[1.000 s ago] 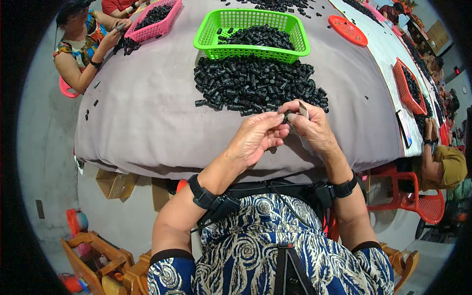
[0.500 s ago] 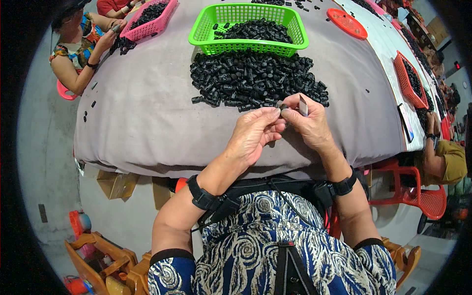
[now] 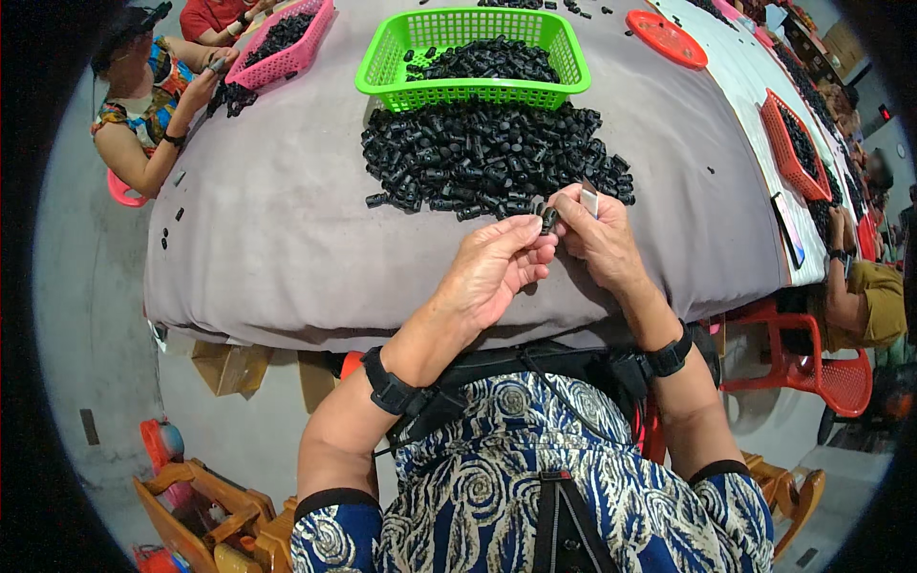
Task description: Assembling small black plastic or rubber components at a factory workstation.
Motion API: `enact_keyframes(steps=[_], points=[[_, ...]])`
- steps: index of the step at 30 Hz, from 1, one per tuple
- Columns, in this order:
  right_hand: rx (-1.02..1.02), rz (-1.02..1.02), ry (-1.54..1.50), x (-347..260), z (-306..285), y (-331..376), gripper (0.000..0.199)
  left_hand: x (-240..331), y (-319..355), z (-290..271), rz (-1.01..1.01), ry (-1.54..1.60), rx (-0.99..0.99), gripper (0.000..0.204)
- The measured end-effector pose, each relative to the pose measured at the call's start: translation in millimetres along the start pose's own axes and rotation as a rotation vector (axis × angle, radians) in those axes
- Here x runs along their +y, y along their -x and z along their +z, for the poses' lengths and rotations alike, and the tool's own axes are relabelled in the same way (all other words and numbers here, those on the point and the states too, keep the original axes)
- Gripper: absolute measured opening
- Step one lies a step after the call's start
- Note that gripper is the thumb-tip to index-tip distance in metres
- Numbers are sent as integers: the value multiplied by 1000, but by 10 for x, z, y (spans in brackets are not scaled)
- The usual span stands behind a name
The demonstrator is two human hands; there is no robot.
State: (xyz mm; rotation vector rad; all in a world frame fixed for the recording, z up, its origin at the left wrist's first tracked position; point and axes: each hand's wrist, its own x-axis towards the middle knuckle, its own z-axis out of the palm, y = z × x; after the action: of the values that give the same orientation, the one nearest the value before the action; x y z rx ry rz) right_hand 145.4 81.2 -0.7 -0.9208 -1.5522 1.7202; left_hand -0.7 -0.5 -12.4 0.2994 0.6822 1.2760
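- Black plastic cylinder (image 3: 549, 221) was near the frame's centre, pinched by the left hand (image 3: 492, 267), probably for steadiness.
- Right hand (image 3: 600, 239), just beside, gripped a flat blade (image 3: 589, 202).
- Cylinder pile (image 3: 487, 158) lay above, seemingly for easy reach.

My left hand (image 3: 489, 270) hides part of the small black piece (image 3: 548, 221) in its fingertips, and the piece is too small for me to make out its details. My right hand (image 3: 606, 239) covers the lower end of a flat blade (image 3: 589, 203). In the pile (image 3: 487, 158), upper pieces bury those beneath; whether it runs on under the green basket (image 3: 473, 97), I cannot tell. What the co-worker at upper left (image 3: 143, 124) pinches is too small to identify. The top edge crops the person in red (image 3: 206, 15). Far to my right, people (image 3: 864, 170) blur together. The lower edge cuts off my patterned top (image 3: 449, 487).
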Motion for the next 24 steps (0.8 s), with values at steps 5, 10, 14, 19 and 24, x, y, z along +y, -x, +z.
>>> enact_keyframes(steps=[5,10,14,19,24], points=[[-111,-78,15,-41,19,30,16,2,-5,-17,-8,101,-28,17],[-133,-121,1,-47,30,36,16,-11,-15,-25,-5,97,-59,17],[-120,-69,-56,19,-11,14,16,-15,-37,-47,-59,121,-73,15],[-80,-71,-96,8,10,25,16,-21,-15,-26,-57,71,-20,15],[-7,-112,-12,32,18,21,15,39,37,81,125,-185,100,15]])
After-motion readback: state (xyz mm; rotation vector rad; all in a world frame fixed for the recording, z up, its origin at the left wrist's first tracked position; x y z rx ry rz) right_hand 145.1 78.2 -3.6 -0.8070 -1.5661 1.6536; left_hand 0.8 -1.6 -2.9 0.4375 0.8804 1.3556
